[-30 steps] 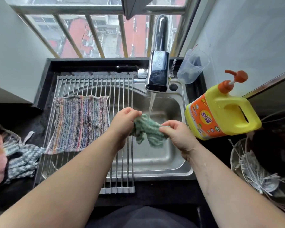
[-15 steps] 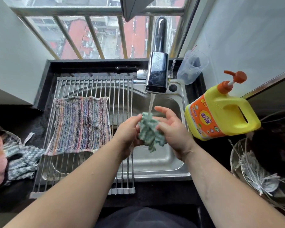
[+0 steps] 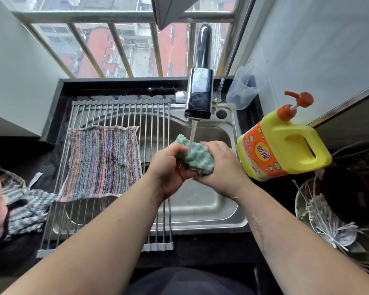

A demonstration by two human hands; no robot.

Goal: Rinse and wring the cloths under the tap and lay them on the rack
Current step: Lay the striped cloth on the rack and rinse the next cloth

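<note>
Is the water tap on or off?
On. Water streams from the tap onto the green cloth, which the left hand and right hand grip over the sink.

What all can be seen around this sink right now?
sink: one, steel, centre
tap: one, chrome, behind sink, water running
rack: one, steel rods, over sink's left part
striped cloth: one, multicoloured, flat on rack
green-and-white cloth: one, green and white, under tap's stream
detergent jug: one, yellow with orange pump, right of sink
plastic cup: one, clear, behind sink's right corner
crumpled cloth: one, blue and white, on counter at left
hands: two, left hand and right hand both gripping green-and-white cloth
</note>
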